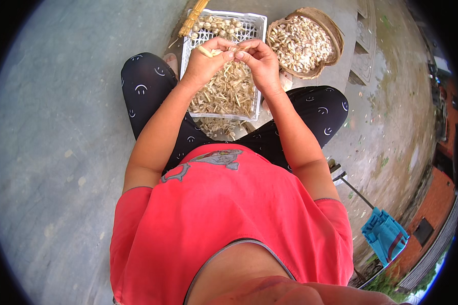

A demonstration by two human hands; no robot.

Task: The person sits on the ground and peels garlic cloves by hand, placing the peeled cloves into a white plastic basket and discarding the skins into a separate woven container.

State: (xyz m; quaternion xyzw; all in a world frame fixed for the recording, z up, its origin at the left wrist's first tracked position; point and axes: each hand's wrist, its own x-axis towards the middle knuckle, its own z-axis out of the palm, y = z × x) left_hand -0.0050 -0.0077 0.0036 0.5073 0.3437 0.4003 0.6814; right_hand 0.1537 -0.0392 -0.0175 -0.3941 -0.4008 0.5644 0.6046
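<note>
Both hands meet over a white plastic crate (263, 38), fingertips together around a small piece of garlic (234, 48). My left hand (208, 63) pinches it from one side and also keeps a pale garlic stalk (204, 51) with some cloves against its fingers. From the other side, my right hand (262, 63) grips the same piece between thumb and forefinger. Below them, dry garlic skins and cut stalks (227, 93) fill the crate's near part. Whole garlic bulbs (219, 26) lie at its far end. The fingers partly hide the held piece.
A woven basket (337, 38) of loose garlic cloves (299, 44) stands right of the crate. Bound straw stalks (193, 18), perhaps a broom, lean at its far left corner. More skins (219, 126) lie below the crate, between my knees. A blue bag-like item (384, 236) is at far right.
</note>
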